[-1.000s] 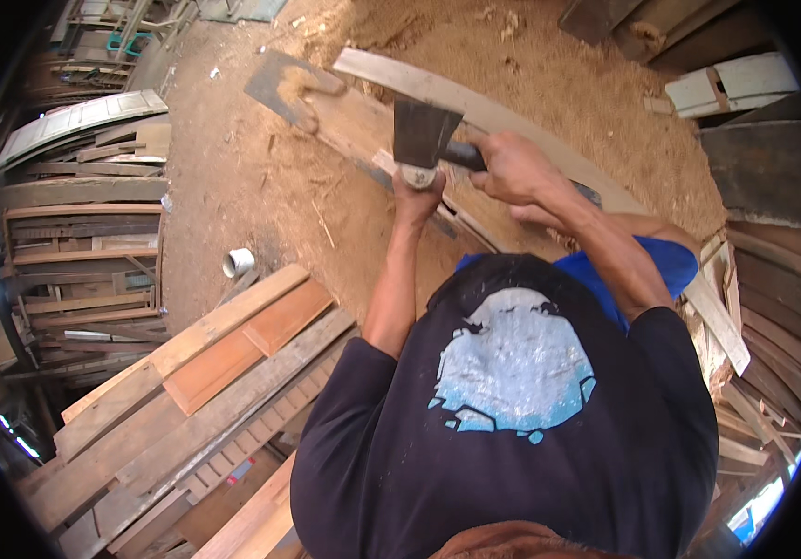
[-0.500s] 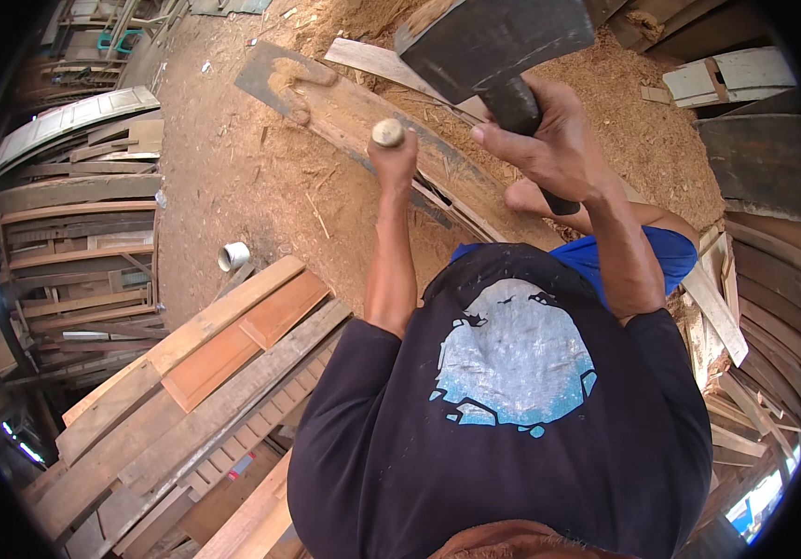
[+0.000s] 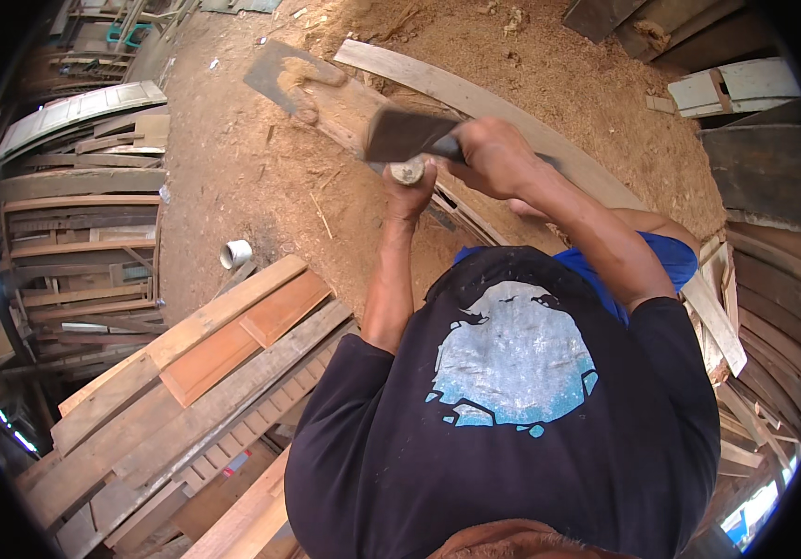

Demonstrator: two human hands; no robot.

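Observation:
My left hand (image 3: 408, 197) is closed around an upright chisel, whose round pale handle end (image 3: 408, 171) faces up; its blade is hidden below my fist. In my right hand (image 3: 498, 156) is the grip of a dark mallet with a broad, blocky head (image 3: 408, 136), slightly blurred. That head is right at the top of the chisel handle; whether they touch I cannot tell. Under both hands lies a long brown board (image 3: 340, 119) with a rounded, shaped far end and sawdust on it. A grey plank (image 3: 270, 73) shows beneath that end.
A pale plank (image 3: 438, 76) lies beyond the board amid wood shavings (image 3: 587, 121). Near left are stacked boards (image 3: 223, 359) and a white cup-like container (image 3: 235, 253). Timber piles (image 3: 83, 238) line the left, with more planks (image 3: 764, 168) at the right.
The mallet has come down and to the left from its raised position to the chisel's handle end. My left hand has shifted slightly right and nearer, still holding the chisel.

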